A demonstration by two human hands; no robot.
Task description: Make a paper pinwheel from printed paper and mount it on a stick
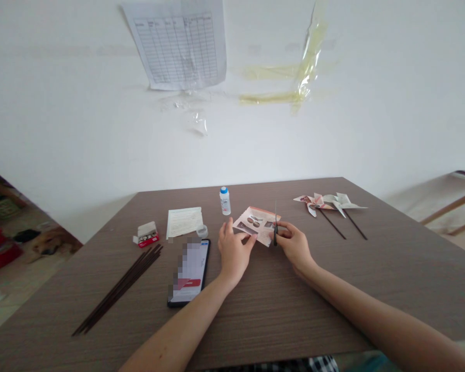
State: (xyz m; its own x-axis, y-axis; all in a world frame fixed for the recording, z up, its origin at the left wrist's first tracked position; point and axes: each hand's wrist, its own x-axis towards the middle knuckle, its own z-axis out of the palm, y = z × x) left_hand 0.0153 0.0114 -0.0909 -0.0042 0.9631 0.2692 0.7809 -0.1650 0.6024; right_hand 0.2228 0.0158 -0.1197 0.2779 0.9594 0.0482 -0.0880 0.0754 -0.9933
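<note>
A printed piece of paper [260,219] with pictures on it is held at an angle just above the table. My left hand [234,250] grips its near left side, thumb on top and fingers along the left edge. My right hand [294,245] is closed around a pair of scissors [276,230] at the paper's right side. The blades point up and away from me. Whether they touch the paper, I cannot tell. A small white bottle with a blue cap [225,201] stands upright just beyond my left hand.
Left of my hands lie a phone [189,274], a small clear cap [202,231], a paper sheet [184,222], an open red-and-white box [147,235] and several dark sticks [120,289]. Two paper pinwheels on sticks [315,201] lie at right. A white wall [232,150] borders the table's far edge.
</note>
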